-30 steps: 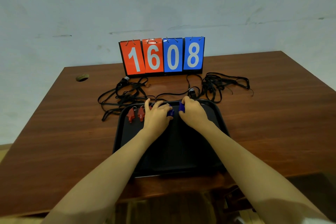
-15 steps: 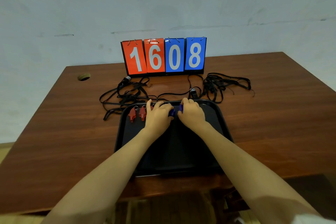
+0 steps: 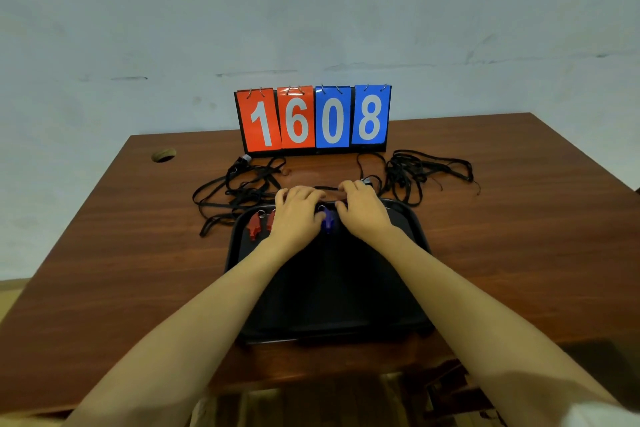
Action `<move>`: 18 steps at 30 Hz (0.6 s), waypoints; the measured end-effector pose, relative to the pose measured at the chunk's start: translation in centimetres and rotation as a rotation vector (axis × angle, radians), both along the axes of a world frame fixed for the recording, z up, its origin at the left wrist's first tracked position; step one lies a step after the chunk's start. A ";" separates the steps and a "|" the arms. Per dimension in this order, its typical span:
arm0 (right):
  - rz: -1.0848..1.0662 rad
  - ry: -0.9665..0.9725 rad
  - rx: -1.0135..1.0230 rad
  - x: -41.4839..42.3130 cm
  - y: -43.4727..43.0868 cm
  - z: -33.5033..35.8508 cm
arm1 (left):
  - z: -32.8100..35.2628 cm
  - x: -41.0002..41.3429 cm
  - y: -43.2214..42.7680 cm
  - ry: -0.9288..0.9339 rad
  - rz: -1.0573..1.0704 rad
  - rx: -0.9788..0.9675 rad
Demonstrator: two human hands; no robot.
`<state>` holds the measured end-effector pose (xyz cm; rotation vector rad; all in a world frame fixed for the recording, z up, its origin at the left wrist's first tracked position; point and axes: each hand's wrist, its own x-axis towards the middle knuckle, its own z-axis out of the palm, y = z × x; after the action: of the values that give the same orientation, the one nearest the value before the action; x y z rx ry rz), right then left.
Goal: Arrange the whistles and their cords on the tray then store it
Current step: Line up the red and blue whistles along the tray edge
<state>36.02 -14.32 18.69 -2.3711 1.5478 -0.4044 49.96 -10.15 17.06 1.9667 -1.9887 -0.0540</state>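
1. On my far left, loose black cords [image 3: 235, 191] lie tangled on the wooden table [image 3: 104, 253], just beyond the far-left corner of the black tray [image 3: 408, 236]. None of them is laid on the tray yet, as far as I can see.
2. Two red whistles [image 3: 259, 225] sit side by side on the tray's far-left part, rings pointing away from me. I'd copy that spacing for the rest of the row.
3. My left hand [image 3: 298, 215] lies palm down over the tray's far edge, fingers spread and reaching toward the cords. It seems to grip nothing, though its fingertips are too blurred for me to be sure.
4. A blue whistle [image 3: 328, 220] rests on the tray between my two hands, close against both. To do this step well I'd line it up with the red pair, ring facing the same way, before letting it be.
5. My right hand [image 3: 363, 215] mirrors the left: palm down, wrist low over the tray, fingers loosely curved past the rim. I cannot tell whether it pinches a cord there.
6. A second black cord bundle [image 3: 422, 173] lies on the table past the tray's far-right corner, in front of the flip scoreboard [image 3: 313, 118] reading 1608. I'd draw the cords in one at a time so they don't snag.
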 end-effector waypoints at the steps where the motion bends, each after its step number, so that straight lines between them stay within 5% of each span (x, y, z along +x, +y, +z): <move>1: 0.025 -0.001 -0.011 0.5 -0.5 0.4 | 0.4 0.6 -0.4 -0.024 0.027 -0.016; 8: 0.067 0.244 -0.026 5.5 -5.2 1.5 | 2.1 8.7 -3.9 -0.089 0.268 0.162; 14: -0.176 0.567 0.092 5.7 -9.1 1.2 | 0.8 13.2 -7.5 0.020 0.337 0.214; 18: -0.249 0.604 0.228 4.4 -10.3 0.3 | -0.2 13.5 -10.0 0.088 0.370 0.251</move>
<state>40.41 -24.67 18.94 -2.2338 2.0170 0.4700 63.45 -20.10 16.82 2.4144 -1.5986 -0.3058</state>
